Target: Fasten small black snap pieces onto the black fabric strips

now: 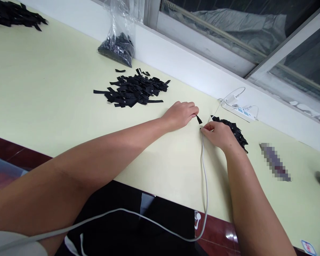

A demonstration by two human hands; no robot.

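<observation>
My left hand (181, 114) is closed on a short black strip (199, 120), whose free end points down and right toward my other hand. My right hand (218, 133) is pinched just to the right, with a tiny dark bit at its fingertips that is too small to make out. A large heap of black strips (136, 89) lies beyond my left hand. A smaller pile of black strips (236, 132) sits behind and right of my right hand, which partly covers it. The two hands are close together but apart.
A clear plastic bag of black pieces (118, 48) stands by the wall. More black strips (13, 15) lie far left. A white cable (206, 177) passes beside my right hand and over the table edge. A power strip (240, 111) and a blurred item (276, 163) are at right.
</observation>
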